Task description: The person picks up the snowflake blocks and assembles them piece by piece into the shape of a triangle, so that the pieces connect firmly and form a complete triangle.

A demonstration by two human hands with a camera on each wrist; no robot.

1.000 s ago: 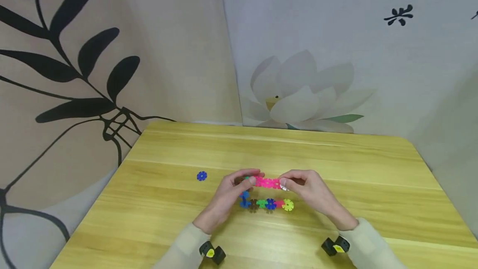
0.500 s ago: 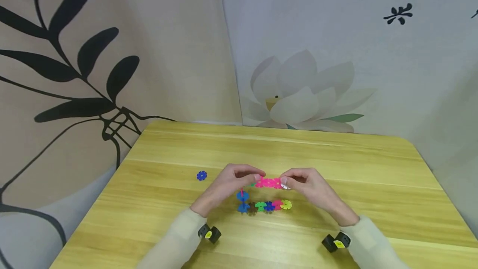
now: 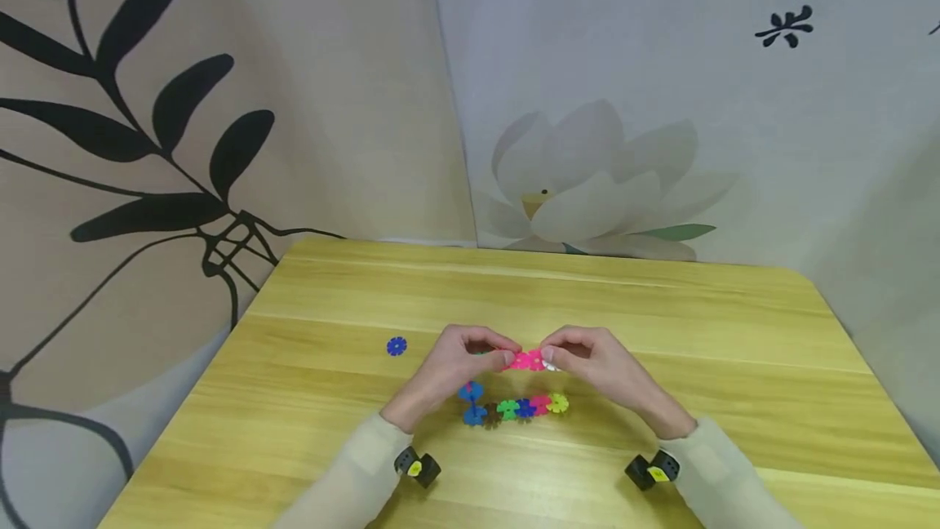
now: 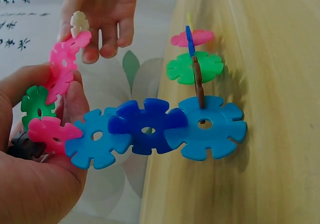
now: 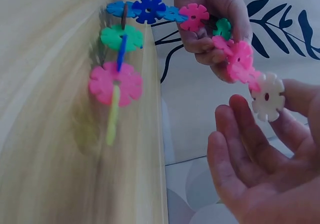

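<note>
One chain of interlocking plastic snowflake discs bends round in a U shape. My left hand (image 3: 455, 362) pinches its raised far run at the pink discs (image 4: 62, 64), close to a green disc (image 4: 34, 107). At that run's end, my right hand (image 3: 598, 366) pinches by the white disc (image 5: 275, 104) between thumb and index finger; its other fingers stay spread apart in the right wrist view. Blue discs (image 4: 205, 134) link down to the near run, low over the wood, with brown, green (image 3: 508, 410), dark blue and pink discs and a yellow disc (image 3: 558, 403) at its end.
A loose blue disc (image 3: 396, 346) lies on the wooden table (image 3: 330, 431), left of my left hand. Behind the table's far edge stand walls printed with leaves (image 3: 191, 96) and a pale flower (image 3: 587, 186). Each wrist carries a small black camera (image 3: 417, 466).
My left hand has shifted its grip from the green end onto the pink discs. My right hand has come slightly left, closer to it. The near run has drifted a little left.
</note>
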